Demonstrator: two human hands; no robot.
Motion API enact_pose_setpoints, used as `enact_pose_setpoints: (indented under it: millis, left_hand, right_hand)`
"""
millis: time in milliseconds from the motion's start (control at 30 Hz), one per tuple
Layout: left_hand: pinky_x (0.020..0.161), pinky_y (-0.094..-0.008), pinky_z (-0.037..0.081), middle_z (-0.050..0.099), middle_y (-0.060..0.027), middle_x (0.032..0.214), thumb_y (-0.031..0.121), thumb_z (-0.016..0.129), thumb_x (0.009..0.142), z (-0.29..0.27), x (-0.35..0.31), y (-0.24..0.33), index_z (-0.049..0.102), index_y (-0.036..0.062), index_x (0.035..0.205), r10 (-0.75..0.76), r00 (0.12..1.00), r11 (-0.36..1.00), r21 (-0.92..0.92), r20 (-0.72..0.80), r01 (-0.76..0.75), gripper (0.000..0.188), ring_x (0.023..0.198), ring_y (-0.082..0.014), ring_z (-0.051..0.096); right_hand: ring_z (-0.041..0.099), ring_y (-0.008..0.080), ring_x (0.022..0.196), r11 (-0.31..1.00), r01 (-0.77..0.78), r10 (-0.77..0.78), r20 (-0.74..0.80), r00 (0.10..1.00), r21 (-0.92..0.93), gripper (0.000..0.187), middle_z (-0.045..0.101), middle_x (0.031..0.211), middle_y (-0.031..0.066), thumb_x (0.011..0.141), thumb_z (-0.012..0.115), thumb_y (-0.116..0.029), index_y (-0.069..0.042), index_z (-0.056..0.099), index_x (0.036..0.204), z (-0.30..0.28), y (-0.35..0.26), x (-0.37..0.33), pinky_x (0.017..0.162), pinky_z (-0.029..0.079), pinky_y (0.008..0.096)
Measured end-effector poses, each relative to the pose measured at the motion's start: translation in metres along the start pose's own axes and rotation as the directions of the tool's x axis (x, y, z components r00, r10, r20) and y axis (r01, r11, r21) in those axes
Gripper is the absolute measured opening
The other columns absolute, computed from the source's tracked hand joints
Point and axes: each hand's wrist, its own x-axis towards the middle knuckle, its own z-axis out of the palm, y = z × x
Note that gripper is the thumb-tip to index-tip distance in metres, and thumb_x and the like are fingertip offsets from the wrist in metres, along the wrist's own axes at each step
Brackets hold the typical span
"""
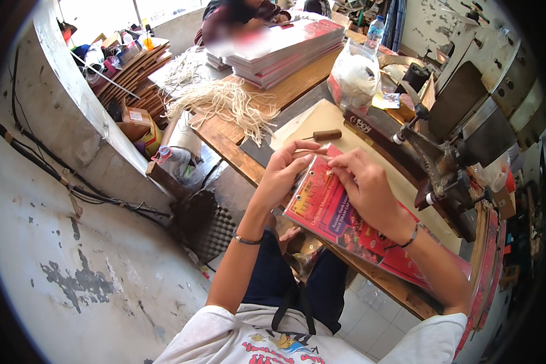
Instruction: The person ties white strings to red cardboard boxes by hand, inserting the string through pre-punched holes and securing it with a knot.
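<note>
A stack of red printed sheets (340,225) lies slanted in front of me, overhanging the near edge of the wooden table. Small metal eyelets show along its left border. My left hand (287,173) is closed on the upper left edge, with fingers behind and thumb in front. Over the top corner, my right hand (370,188) has its fingertips pinched together close to the left fingertips. What they pinch is too small to make out. Just beyond my hands, an awl with a brown handle (326,135) rests on a pale board (319,115).
Loose cream strings (224,106) spread over the table's far left. Behind them stands a tall stack of printed sheets (285,51), with another person beside it. A white plastic bag (353,74) sits near a dark metal clamp-like machine (434,155) at the right.
</note>
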Motion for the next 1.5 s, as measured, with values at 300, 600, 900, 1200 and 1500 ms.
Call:
enact_pose_setpoints:
  millis: [300,600,900,1200,1500]
  left_hand:
    - [0.089,-0.0262,0.051,0.068,-0.0103,0.112,0.003,0.063,0.095,0.002,-0.003,-0.007,0.055,-0.0025,0.12,0.038,0.999,0.96,0.278,0.006,-0.038,0.027,0.105,-0.0124,0.063]
    - [0.091,-0.0351,0.05,0.066,-0.0148,0.111,0.008,0.059,0.091,0.014,-0.008,0.006,0.072,-0.0002,0.101,0.316,0.947,0.589,0.772,0.052,-0.238,0.018,0.103,-0.0277,0.065]
    - [0.109,-0.0464,0.029,0.056,-0.0156,0.124,0.017,0.059,0.092,0.024,0.0,0.032,0.063,0.0043,0.108,0.142,0.954,0.176,0.941,0.266,-0.288,0.02,0.125,-0.0359,0.043]
    - [0.102,-0.0451,0.029,0.052,-0.0131,0.121,0.019,0.065,0.086,0.039,0.014,0.033,0.065,-0.0004,0.106,0.067,0.918,-0.091,0.919,0.391,-0.384,0.028,0.12,-0.0306,0.042]
    - [0.067,-0.0327,0.043,0.062,-0.0093,0.083,0.02,0.068,0.093,0.052,-0.041,0.055,0.068,0.0013,0.1,0.19,0.981,0.243,0.97,-0.026,-0.021,0.02,0.075,-0.0181,0.055]
  right_hand:
    - [0.068,0.0314,0.085,0.98,0.079,-0.054,-0.141,0.988,0.18,0.016,0.066,0.097,0.0169,0.095,0.064,-0.007,-0.003,0.061,0.111,0.034,0.0,-0.002,0.072,0.053,0.04]
    - [0.071,0.027,0.085,0.928,-0.051,0.116,-0.158,0.981,0.368,0.016,0.069,0.094,0.0158,0.1,0.061,-0.013,-0.001,0.061,0.111,0.021,0.02,-0.003,0.072,0.055,0.0363]
    - [0.069,0.0201,0.078,0.873,-0.099,0.22,-0.204,0.954,0.478,0.02,0.067,0.087,0.0137,0.102,0.06,-0.018,0.0,0.059,0.111,0.021,0.02,-0.006,0.068,0.053,0.0329]
    - [0.069,0.0319,0.081,0.905,-0.037,0.138,-0.211,0.968,0.423,0.016,0.067,0.09,0.0176,0.101,0.059,-0.014,-0.002,0.059,0.111,0.018,0.012,-0.014,0.073,0.053,0.0384]
    - [0.065,0.0167,0.067,0.882,-0.323,0.383,-0.125,0.915,0.344,0.016,0.066,0.085,0.0121,0.104,0.054,-0.016,-0.003,0.056,0.113,-0.001,0.03,-0.02,0.06,0.05,0.0318]
